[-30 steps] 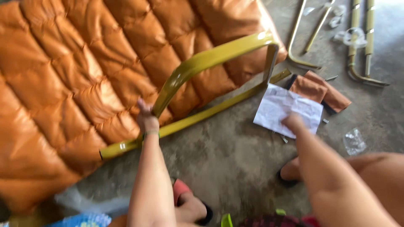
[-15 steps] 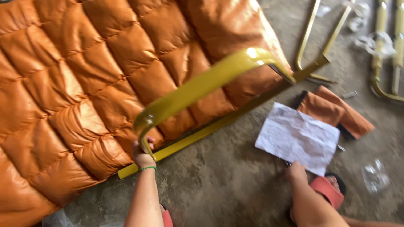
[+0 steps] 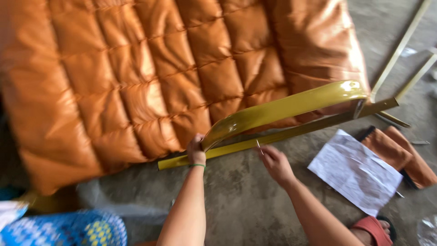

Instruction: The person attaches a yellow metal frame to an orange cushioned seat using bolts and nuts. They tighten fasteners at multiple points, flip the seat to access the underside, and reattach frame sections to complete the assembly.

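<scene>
Curved olive-yellow metal armrest frame (image 3: pixel 282 111) lies on the concrete floor (image 3: pixel 246 200) against the quilted orange leather cushion (image 3: pixel 150 77). Left hand (image 3: pixel 196 149) clenched round its lower bend; right hand (image 3: pixel 275 161) pinches a thin metal pin (image 3: pixel 258 146) beside the bar, white paper sheet (image 3: pixel 355 171) nearby

A quilted cushion (image 3: pixel 173 77) is filling the upper left and centre of the frame, lying on the floor (image 3: pixel 246 205). A metal frame (image 3: pixel 282 119) is lying along its lower right edge. A paper sheet (image 3: pixel 355 171) is lying at lower right, with folded cloth pieces (image 3: pixel 396 152) just right of it and thin rods (image 3: pixel 405 50) lying in the upper right corner.
</scene>
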